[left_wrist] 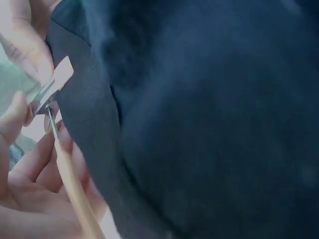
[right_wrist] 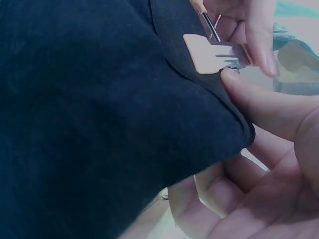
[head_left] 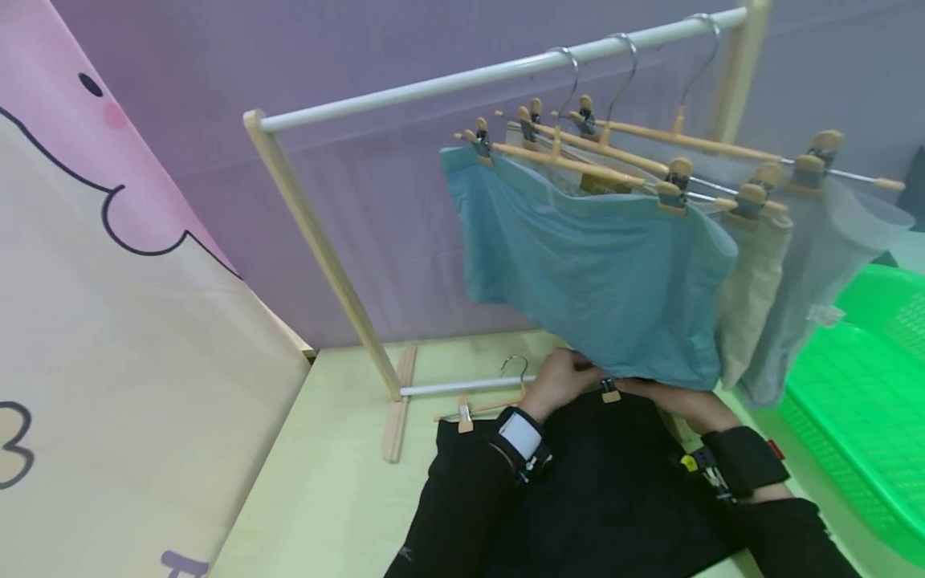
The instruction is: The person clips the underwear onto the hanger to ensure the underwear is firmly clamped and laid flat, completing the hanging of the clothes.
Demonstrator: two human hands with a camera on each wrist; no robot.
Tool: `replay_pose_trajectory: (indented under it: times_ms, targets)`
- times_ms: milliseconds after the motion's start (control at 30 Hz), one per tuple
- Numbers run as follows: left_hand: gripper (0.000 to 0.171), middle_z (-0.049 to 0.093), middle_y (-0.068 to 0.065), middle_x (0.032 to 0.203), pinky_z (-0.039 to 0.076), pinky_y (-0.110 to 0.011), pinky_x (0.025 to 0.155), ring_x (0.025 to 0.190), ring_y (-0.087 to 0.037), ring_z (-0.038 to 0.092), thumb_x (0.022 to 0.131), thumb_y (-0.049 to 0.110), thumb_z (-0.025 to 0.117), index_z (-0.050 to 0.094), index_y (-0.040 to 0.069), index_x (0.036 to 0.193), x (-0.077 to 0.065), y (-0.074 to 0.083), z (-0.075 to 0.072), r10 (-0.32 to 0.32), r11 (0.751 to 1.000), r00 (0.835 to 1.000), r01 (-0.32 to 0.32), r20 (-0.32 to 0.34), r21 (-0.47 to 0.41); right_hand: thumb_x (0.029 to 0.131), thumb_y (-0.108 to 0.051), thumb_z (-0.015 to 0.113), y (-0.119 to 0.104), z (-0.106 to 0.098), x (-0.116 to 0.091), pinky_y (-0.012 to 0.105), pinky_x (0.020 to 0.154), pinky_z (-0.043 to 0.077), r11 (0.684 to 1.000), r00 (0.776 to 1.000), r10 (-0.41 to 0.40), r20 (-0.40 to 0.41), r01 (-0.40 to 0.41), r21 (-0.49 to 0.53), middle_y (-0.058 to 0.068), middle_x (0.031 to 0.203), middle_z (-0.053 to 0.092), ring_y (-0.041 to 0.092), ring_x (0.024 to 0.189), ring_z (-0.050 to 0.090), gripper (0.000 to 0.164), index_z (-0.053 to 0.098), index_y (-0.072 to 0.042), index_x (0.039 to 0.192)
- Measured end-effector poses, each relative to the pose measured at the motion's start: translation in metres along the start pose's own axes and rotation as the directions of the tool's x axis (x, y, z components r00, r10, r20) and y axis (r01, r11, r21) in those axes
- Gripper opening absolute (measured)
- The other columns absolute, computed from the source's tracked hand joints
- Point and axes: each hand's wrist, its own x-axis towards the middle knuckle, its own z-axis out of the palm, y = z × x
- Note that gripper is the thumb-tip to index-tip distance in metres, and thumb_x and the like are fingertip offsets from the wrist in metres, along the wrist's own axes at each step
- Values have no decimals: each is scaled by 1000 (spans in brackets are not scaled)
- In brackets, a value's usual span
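Observation:
A black garment with a waistband lies on the pale table, its waist edge toward the rack. Along that edge runs a wooden clip hanger; its left clip sits on the waistband. My left hand pinches the right clip by its tail, thumb on one side and fingers on the other, while the clip's flat tip overlaps the waistband. My right hand grips the waistband's corner, with the thumb on top beside the clip and the fingers underneath.
Above my hands, teal shorts, a beige garment and a grey one hang by clip hangers from a white rail. The rack's wooden leg stands left. On the right is a green basket.

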Motion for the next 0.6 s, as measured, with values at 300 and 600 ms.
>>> replay_pose_trajectory:
  times_ms: [300, 600]
  targets:
    - [36, 73, -4, 109, 53, -22, 76, 91, -12, 68, 94, 37, 68, 72, 10, 118, -26, -11, -33, -69, 997, 998, 68, 14, 45, 101, -41, 55, -3, 6, 4, 68, 109, 24, 998, 999, -38, -39, 36, -48, 35, 151, 11, 57, 137, 17, 81, 12, 7, 151]
    - [33, 71, -7, 113, 53, -31, 86, 102, -21, 66, 96, 29, 67, 69, 7, 121, -64, -42, -74, -93, 988, 995, 98, -47, 116, 102, -43, 50, -1, 2, 5, 69, 111, 20, 992, 999, 54, 5, -53, -111, 40, 152, 1, 61, 138, 8, 88, 1, 10, 153]
